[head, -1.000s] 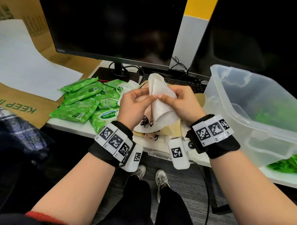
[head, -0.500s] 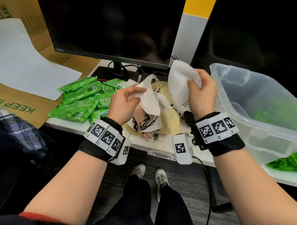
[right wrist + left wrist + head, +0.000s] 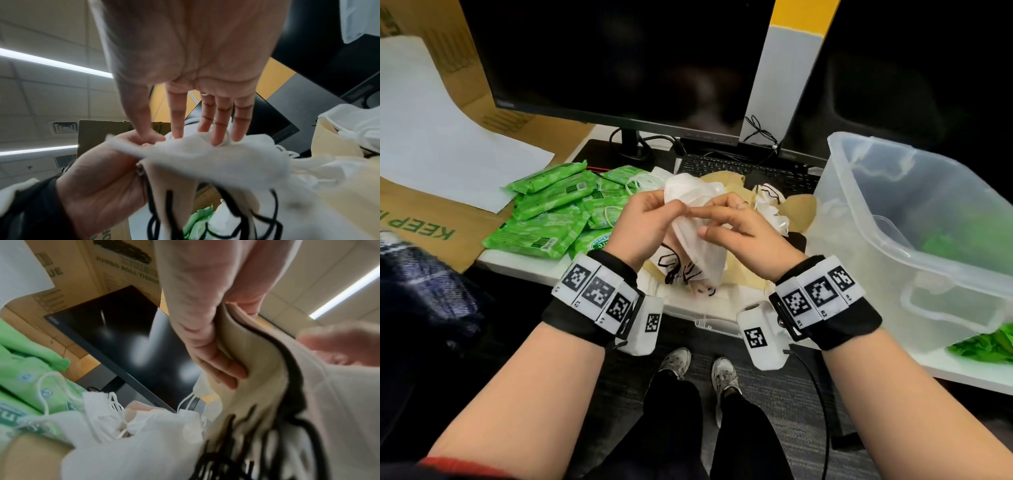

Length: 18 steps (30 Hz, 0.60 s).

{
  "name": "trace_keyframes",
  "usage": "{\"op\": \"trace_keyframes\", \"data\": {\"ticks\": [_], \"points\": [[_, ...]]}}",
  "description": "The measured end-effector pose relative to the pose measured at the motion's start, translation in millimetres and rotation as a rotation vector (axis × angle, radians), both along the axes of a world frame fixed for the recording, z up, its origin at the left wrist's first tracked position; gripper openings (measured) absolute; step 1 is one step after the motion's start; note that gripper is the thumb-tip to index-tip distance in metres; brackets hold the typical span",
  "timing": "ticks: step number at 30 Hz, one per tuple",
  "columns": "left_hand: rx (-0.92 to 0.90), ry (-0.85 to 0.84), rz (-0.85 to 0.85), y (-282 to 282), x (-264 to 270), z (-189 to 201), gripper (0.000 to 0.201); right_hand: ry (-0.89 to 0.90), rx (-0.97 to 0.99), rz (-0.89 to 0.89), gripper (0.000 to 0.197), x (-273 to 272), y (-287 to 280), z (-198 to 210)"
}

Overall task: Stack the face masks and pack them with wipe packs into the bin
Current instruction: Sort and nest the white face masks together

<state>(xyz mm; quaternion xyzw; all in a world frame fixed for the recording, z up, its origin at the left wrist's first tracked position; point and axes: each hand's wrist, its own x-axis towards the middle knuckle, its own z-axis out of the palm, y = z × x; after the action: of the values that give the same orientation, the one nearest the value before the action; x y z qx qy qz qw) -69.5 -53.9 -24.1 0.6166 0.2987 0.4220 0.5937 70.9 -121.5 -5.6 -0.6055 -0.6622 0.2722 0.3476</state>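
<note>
My left hand (image 3: 654, 219) grips a stack of face masks (image 3: 698, 246) above the desk edge, with a white mask on top and beige masks with black ear loops beneath. The left wrist view shows the fingers (image 3: 213, 366) curled round the beige mask (image 3: 257, 369). My right hand (image 3: 722, 219) lies over the stack. Its straight fingers (image 3: 220, 133) press on the white mask (image 3: 205, 155), next to the left hand (image 3: 98, 175). Green wipe packs (image 3: 551, 212) lie in a heap to the left. The clear bin (image 3: 914, 284) stands on the right.
More loose white and beige masks (image 3: 770, 205) lie on the desk behind my hands. A keyboard (image 3: 739, 168) and a dark monitor (image 3: 619, 61) stand further back. Cardboard (image 3: 421, 222) and white paper (image 3: 431, 147) are at the left. Green packs (image 3: 945, 246) show through the bin wall.
My right hand carried a white mask from up on the right down onto the stack in my left hand. Its fingers have let go and now lie straight on it.
</note>
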Motion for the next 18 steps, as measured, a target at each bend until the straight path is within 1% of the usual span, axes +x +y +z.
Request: {"op": "trace_keyframes", "data": {"ticks": [1, 4, 7, 10, 12, 15, 18], "points": [[-0.022, -0.019, -0.020, 0.3, 0.2, 0.1, 0.028, 0.016, 0.007, -0.008, 0.034, 0.9, 0.6, -1.1], [-0.089, -0.072, -0.076, -0.4, 2.5, 0.6, 0.017, -0.092, 0.065, -0.030, 0.047, 3.9, 0.9, -3.9], [-0.086, -0.080, -0.134, -0.7, 4.5, -1.9, 0.037, -0.116, 0.104, -0.067, 0.055, 3.5, -0.6, -4.0], [-0.066, -0.079, -0.204, -2.1, 4.0, -2.9, 0.040, -0.119, 0.118, -0.099, 0.060, 1.8, -0.8, -3.9], [-0.054, -0.073, -0.218, -3.8, 4.3, -2.5, 0.037, -0.127, 0.133, -0.114, 0.058, 0.8, -0.2, -4.5], [-0.013, -0.050, -0.174, -3.9, 3.7, -2.1, 0.029, -0.092, 0.140, -0.111, 0.050, -0.2, -0.5, -5.1], [0.026, -0.030, -0.163, -1.6, 2.7, -4.9, 0.031, -0.047, 0.156, -0.142, 0.040, -0.3, -0.4, -4.9]]}}
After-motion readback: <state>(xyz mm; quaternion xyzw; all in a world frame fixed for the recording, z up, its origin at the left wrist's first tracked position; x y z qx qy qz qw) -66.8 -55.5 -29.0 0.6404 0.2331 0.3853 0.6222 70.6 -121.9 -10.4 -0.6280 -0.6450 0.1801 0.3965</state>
